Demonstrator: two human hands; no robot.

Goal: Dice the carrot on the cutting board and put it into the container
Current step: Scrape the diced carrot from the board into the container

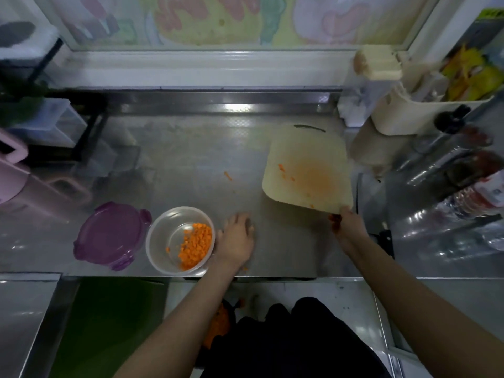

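Around you on the grey steel counter stand several things. A pink plastic jug is at the far left, a cream plastic rack is at the back right, and some clear plastic bottles lie along the right side. A round purple plastic lid lies flat, just beside the left of the clear round plastic container. One small orange carrot bit lies alone on the steel, between the container and the board.

The middle of the counter, from the container to the back wall, is open steel. The container stands near the front edge of the counter, and your left wrist crosses this edge.

Your right hand grips the near corner of the pale rectangular plastic cutting board, with the fingers closed on its edge. The board is turned at an angle and carries an orange stain and a few carrot crumbs. I cannot tell if its far end rests on the counter. Your left hand lies palm down on the steel with relaxed fingers and holds nothing, just beside the right wall of the container. The diced carrot lies in a heap inside the container, on the side nearest your left hand and well apart from the board.
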